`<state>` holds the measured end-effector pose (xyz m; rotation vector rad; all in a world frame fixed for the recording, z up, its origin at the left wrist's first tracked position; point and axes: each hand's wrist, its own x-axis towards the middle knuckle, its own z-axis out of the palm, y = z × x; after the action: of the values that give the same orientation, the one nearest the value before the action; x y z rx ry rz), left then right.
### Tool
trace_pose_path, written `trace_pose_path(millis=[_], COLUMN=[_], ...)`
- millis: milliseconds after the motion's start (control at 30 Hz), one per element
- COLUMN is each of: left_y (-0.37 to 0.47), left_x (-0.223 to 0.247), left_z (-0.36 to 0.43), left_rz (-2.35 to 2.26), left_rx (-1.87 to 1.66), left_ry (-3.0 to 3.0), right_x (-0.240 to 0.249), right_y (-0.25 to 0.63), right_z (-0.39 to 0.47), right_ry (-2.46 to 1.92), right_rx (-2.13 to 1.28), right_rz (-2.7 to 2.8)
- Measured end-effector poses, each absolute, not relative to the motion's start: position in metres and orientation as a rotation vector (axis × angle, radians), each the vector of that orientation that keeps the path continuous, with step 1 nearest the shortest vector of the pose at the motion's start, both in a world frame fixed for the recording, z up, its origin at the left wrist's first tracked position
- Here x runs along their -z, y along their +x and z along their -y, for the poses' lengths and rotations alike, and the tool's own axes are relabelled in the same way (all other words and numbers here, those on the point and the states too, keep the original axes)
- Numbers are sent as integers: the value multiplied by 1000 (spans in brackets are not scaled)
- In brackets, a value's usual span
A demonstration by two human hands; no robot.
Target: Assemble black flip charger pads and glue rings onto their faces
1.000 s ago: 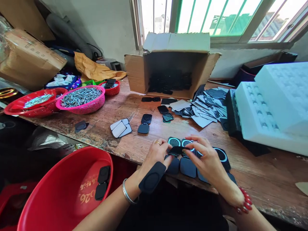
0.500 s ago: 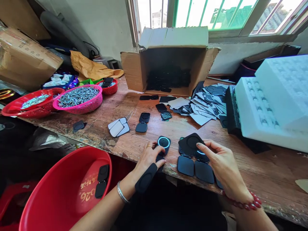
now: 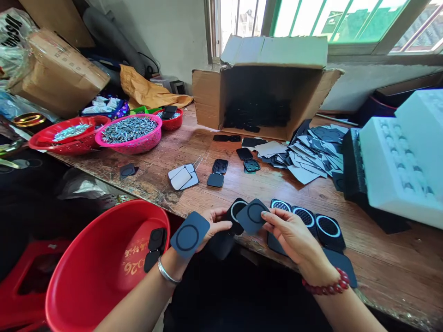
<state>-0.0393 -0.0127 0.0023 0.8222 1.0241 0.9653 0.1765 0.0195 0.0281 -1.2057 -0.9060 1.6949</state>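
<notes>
My left hand (image 3: 212, 225) grips a black hinged folding pad (image 3: 235, 226) with a white ring on its upper half, lifted at the table's front edge. A dark square sheet with a circle mark (image 3: 190, 236) lies against the back of my left hand and wrist. Between the thumb and fingers of my right hand (image 3: 294, 233) is a second dark square sheet (image 3: 254, 216), which partly covers the white ring. Just beyond my right hand, three opened folding pads (image 3: 328, 226) with white rings stand side by side, their lower flaps partly hidden.
Other folding pads (image 3: 217, 173) and white-backed sheets (image 3: 183, 177) lie mid-table. Behind them are an open carton (image 3: 207, 99) and a heap of sheets (image 3: 314, 150). White foam (image 3: 391, 161) stands right. A pink basket of screws (image 3: 129, 145) is left; a red tub (image 3: 65, 263) stands below.
My left hand has raised the folding pad from the tabletop. My right hand has moved left with its sheet, from above the row of pads to the held pad. The view has shifted.
</notes>
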Motion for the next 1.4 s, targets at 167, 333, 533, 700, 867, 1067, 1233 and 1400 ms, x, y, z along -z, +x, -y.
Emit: trace_pose_path(millis=[167, 333, 533, 700, 867, 1067, 1233, 1400], left_y=[-41, -45, -46, -46, -45, -43, -43, -43], left_x=[-7, -12, -12, -9, -9, -9, -9, -8], left_z=[20, 22, 29, 32, 33, 34, 34, 34], left_rz=[-850, -599, -569, -545, -563, -555, -556, -530], left_rx=[-896, -781, -807, -771, -728, -699, -704, -701], left_ry=[582, 636, 655, 633, 675, 677, 677, 673], right_x=[-29, -25, -23, -20, -18, -18, -20, -21], right_y=[170, 170, 170, 168, 167, 168, 167, 165], right_z=[-19, -16, -11, -9, -7, -6, -5, -5], right_ry=[-1218, -1170, -1181, -1222, -1287, -1308, -1316, -1341], right_rx=[-1801, -1852, -1829, -1801, -1787, -1823, -1820, -1782], right_rz=[771, 838, 878, 904, 997, 1024, 1002, 975])
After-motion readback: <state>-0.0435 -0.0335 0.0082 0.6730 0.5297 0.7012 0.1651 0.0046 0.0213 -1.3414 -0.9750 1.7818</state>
